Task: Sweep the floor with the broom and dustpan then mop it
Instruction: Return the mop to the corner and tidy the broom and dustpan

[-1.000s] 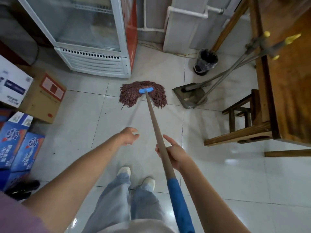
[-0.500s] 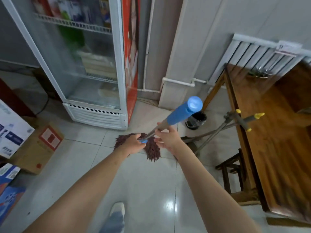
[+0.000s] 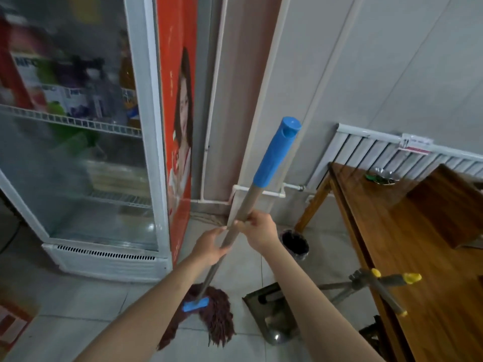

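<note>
I hold a mop with a brown pole (image 3: 247, 205) and a blue top grip (image 3: 277, 152); it stands nearly upright, leaning toward the wall. Its dark red string head (image 3: 214, 320) rests on the tiled floor near the fridge's corner. My left hand (image 3: 212, 246) grips the pole lower down, my right hand (image 3: 257, 231) just above it. A metal dustpan (image 3: 271, 313) stands on the floor to the right of the mop head. The dustpan's and the broom's yellow-tipped handles (image 3: 389, 283) lean against the wooden table.
A glass-door fridge (image 3: 86, 158) with a red side fills the left. A black bin (image 3: 294, 242) stands by the wall. A wooden table (image 3: 423, 257) is on the right, a white radiator (image 3: 386, 150) behind it. A cardboard box (image 3: 13, 322) sits at the lower left.
The mop pole has swung from a low slant to nearly upright. My left hand has closed on the pole. The view has tilted up toward the wall.
</note>
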A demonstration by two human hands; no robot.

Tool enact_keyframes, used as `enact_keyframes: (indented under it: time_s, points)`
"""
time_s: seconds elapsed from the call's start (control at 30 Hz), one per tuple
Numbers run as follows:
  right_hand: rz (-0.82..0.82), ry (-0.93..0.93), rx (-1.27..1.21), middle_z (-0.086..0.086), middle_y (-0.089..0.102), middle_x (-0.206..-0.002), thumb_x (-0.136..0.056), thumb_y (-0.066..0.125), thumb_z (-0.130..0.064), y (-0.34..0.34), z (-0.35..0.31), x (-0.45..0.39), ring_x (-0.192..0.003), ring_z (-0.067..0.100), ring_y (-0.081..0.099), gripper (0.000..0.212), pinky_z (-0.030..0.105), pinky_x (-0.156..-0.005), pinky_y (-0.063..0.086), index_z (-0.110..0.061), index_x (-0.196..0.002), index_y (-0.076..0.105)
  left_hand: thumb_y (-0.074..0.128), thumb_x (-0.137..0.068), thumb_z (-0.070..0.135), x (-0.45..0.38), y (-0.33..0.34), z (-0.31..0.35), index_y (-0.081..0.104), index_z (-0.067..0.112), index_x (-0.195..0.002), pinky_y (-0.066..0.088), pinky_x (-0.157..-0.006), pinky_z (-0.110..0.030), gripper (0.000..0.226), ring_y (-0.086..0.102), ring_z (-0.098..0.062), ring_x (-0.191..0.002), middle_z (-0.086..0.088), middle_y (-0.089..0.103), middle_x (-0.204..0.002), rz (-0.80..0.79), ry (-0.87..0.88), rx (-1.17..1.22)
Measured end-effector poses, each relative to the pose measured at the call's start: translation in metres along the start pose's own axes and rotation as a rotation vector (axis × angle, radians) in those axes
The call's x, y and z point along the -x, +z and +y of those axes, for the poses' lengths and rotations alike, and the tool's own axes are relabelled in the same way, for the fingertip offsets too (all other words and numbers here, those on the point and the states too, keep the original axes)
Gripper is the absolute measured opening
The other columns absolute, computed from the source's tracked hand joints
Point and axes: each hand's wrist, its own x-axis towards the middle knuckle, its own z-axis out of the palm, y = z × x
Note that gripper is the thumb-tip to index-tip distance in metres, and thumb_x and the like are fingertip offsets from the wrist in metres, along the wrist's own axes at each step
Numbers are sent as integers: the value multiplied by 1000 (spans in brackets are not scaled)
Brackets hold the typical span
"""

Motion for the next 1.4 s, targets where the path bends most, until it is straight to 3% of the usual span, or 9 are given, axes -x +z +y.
enact_keyframes:
  time_s: [0.1,0.3,0.47,0.6,0.67,0.9,1.07,1.2,1.4]
  points:
    - [12,9,-10,7,71,-96,-82,70,-20,-4,-4,-38,-90,21,64,20,32,-82,50,-8,-97,70,70,-85,28,-38,-4,12,60,14,-125,43,-97,-30,44,55,-23,-121,-5,60,-129,-28,21,-4]
    - [-85,-15,-6,-1,65,-87,-84,68,-18,-14,-6,-120,-82,13,59,17,18,-69,44,-8,-98,68,62,-90,29,-103,-3,19,61,16,-121,45,-90,-28,34,59,-21,-114,-4,64,-121,-14,-21,22]
    - [-166,-61,-39,8,68,-94,-84,67,-11,-15,-10,-183,-93,26,65,18,39,-88,52,-5,-102,66,60,-92,22,-148,-2,17,57,14,-125,49,-91,-34,35,60,-21,-110,-4,64,-118,3,-93,60]
    - [-177,-78,-30,9,62,-85,-87,67,-15,-16,-12,-225,-78,22,57,11,25,-67,42,-7,-89,59,59,-92,25,-179,-4,22,59,13,-122,44,-81,-26,32,61,-21,-105,-4,65,-114,66,-117,20]
    - [-161,-74,-31,16,67,-91,-86,68,-16,-13,-11,-245,-84,30,63,19,28,-68,43,1,-93,62,58,-93,24,-194,-8,26,60,10,-121,38,-76,-23,31,61,-23,-105,-6,66,-113,86,-131,14]
    - [-58,-89,-88,17,71,-93,-87,68,-16,-25,-46,-294,-89,29,67,17,34,-78,52,-1,-96,67,55,-95,22,-239,-34,51,57,8,-125,43,-78,-24,33,62,-25,-105,-10,66,-115,138,-89,72]
    - [24,-93,-119,0,61,-69,-88,67,-18,-49,-85,-322,-77,20,57,19,30,-70,44,-18,-71,57,52,-96,31,-264,-60,83,50,8,-135,44,-93,-28,45,59,-24,-113,-10,60,-128,186,-60,78]
    - [90,-148,-115,13,70,-89,-88,67,-19,-65,-125,-338,-85,24,64,17,35,-78,51,-4,-96,69,53,-95,31,-285,-92,107,53,7,-131,46,-95,-34,43,60,-27,-112,-13,62,-125,216,15,87]
    - [172,-234,-113,12,71,-94,-90,65,-23,-82,-177,-362,-84,21,64,23,35,-79,52,-2,-99,70,49,-97,31,-313,-136,142,50,9,-134,41,-91,-27,43,57,-24,-115,-9,59,-128,260,87,85]
